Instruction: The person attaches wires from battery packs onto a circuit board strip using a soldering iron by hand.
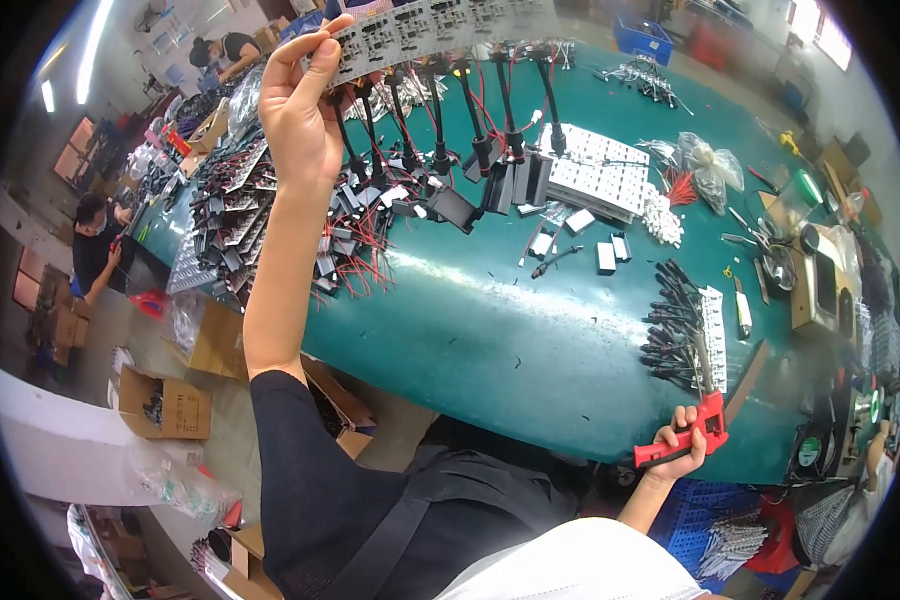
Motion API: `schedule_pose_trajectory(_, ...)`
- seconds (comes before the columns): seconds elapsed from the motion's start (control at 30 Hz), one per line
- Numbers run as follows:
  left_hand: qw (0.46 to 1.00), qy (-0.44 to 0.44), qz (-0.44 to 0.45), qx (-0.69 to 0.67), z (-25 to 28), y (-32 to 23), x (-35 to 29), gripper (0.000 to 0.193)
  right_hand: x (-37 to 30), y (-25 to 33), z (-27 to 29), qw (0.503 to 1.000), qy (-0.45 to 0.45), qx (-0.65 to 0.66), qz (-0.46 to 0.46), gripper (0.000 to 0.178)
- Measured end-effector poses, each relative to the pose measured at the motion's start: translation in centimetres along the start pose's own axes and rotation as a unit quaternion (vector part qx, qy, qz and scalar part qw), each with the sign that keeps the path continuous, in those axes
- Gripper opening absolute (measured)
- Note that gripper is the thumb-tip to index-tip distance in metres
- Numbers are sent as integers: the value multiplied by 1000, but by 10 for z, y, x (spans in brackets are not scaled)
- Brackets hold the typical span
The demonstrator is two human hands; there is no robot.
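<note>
My left hand (pixel 305 125) is raised over the far left of the table, its fingers pinching the end of a long panel of circuit boards (pixel 450 32). From that panel hang several black cables (pixel 475 115) with red wires and black housings (pixel 455 208) at their ends. Low on the right, my right hand (pixel 680 455) is wrapped round the handle of a red gun-shaped tool (pixel 711 422), whose thin tip points away from me. Just beyond the tip lies a white board panel (pixel 712 330) with black cables (pixel 670 325) along its left side.
The green table (pixel 450 360) carries a heap of wired boards (pixel 235 220) at left and stacked white panels (pixel 610 180) at centre back. Loose white blocks (pixel 606 258), a cutter knife (pixel 743 315) and a bagged bundle (pixel 708 170) lie rightward. Other people (pixel 95 240) work at left.
</note>
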State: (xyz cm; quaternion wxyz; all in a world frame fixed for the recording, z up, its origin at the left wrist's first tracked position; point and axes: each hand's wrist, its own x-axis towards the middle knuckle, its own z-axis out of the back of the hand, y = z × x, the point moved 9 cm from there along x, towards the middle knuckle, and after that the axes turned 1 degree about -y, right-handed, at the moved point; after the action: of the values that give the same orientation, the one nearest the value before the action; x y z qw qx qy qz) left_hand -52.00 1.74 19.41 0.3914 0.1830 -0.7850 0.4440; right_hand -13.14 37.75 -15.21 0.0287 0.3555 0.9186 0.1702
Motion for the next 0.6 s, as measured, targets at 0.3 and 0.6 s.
schedule_pose_trajectory(0.3,998,8,55,39,20,-3,-12,12,3,-10,-6,1000,-7,-4,1,40)
schedule_pose_trajectory(0.6,953,-79,-65,287,183,-79,62,6,0,5,12,1000,6,-21,-8,40)
